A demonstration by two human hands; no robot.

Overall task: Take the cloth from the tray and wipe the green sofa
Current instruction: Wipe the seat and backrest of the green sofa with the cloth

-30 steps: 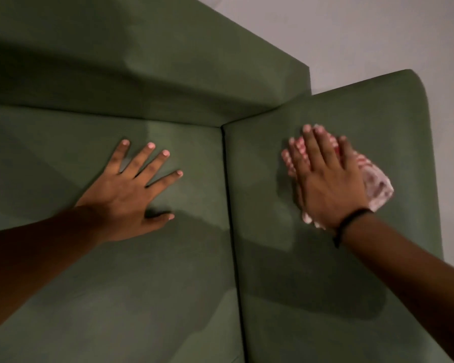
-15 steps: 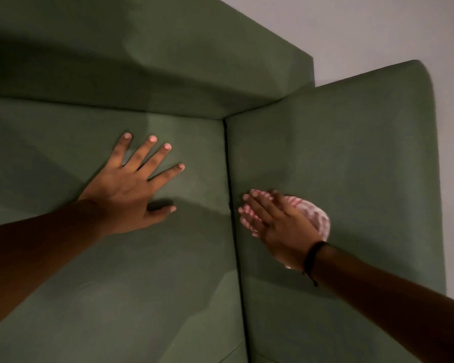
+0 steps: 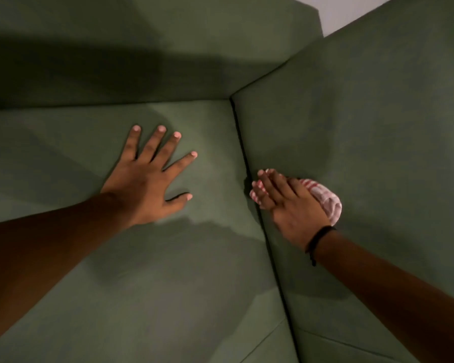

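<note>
The green sofa [image 3: 372, 132] fills the view: seat cushion at left, backrest above, armrest at right. A bunched red-and-white striped cloth [image 3: 325, 199] lies against the inner face of the armrest, low down beside the dark seam with the seat. My right hand [image 3: 291, 205] presses flat on the cloth, covering most of it; a black band circles the wrist. My left hand [image 3: 147, 179] rests flat on the seat cushion with fingers spread and nothing in it. No tray is in view.
A pale wall [image 3: 351, 11] shows past the sofa's top corner. A dark gap [image 3: 249, 179] runs between seat cushion and armrest. Shadows of both arms fall on the cushion.
My right hand slid the cloth down the armrest from its upper part to the seam by the seat. My left hand stayed planted on the cushion. The camera moved closer.
</note>
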